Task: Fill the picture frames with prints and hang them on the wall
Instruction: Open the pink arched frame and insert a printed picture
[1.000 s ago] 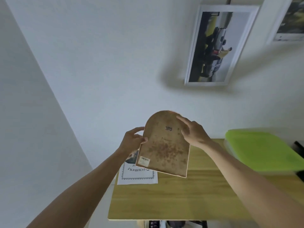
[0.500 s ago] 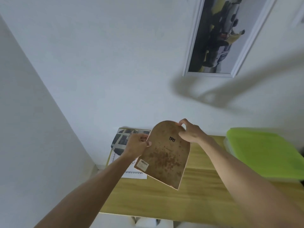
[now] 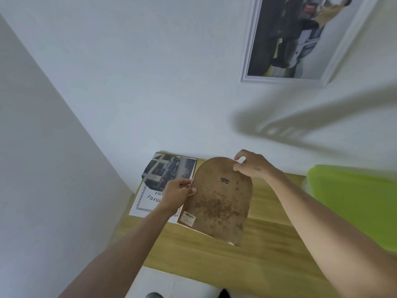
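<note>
I hold an arch-topped picture frame (image 3: 217, 203) above the table with its stained brown back board toward me; a small metal hanger and a barcode sticker show on it. My left hand (image 3: 177, 195) grips its left edge, thumb on the back. My right hand (image 3: 251, 165) pinches the rounded top edge. The frame's front is hidden. On the table lie a dark car print (image 3: 169, 172) and a white certificate print (image 3: 148, 201). A white-framed picture (image 3: 300, 37) hangs on the wall at upper right.
The wooden table (image 3: 268, 250) stands against the white wall, with a side wall close on the left. A lime-green lidded box (image 3: 352, 201) sits on the table at the right. Floor shows below the table's front edge.
The view has tilted down and left, so the hung picture sits higher and the prints show more. My right hand moved from flat on the frame's back to pinching its top edge.
</note>
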Tool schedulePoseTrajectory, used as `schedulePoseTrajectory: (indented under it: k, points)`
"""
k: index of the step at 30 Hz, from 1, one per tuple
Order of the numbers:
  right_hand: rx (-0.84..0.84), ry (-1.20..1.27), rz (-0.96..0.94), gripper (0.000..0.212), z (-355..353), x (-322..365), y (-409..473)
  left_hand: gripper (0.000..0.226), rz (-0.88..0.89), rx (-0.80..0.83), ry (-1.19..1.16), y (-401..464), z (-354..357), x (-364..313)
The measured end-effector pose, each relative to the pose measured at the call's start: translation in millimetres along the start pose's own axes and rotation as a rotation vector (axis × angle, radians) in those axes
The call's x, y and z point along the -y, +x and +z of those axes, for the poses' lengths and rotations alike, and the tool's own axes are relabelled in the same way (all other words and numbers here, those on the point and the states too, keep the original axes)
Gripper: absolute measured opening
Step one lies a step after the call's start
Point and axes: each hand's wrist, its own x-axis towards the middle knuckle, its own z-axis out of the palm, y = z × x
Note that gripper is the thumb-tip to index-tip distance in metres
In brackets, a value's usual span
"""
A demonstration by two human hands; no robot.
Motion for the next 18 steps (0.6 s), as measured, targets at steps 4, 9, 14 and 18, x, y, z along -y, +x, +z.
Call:
schedulePoseTrajectory:
  k: [4, 9, 14, 18]
  points:
    - [-0.049, 0.202, 0.003, 0.042, 11, -22, -5, 0.025, -0.089, -0.099, -0.119, -2, 12, 3]
    - [-0.116, 0.491, 0.076, 0.051, 30, -46, -6, 0.026, -0.13, -0.125, -0.171, 7, 23, 3]
    - [-0.006, 0.638, 0.173, 0.06, 42, -65, -7, 0.017, -0.144, -0.096, -0.225, 15, 33, 0]
    - [-0.001, 0.79, 0.21, 0.052, 47, -84, -14, 0.025, -0.158, -0.043, -0.27, 18, 36, 6]
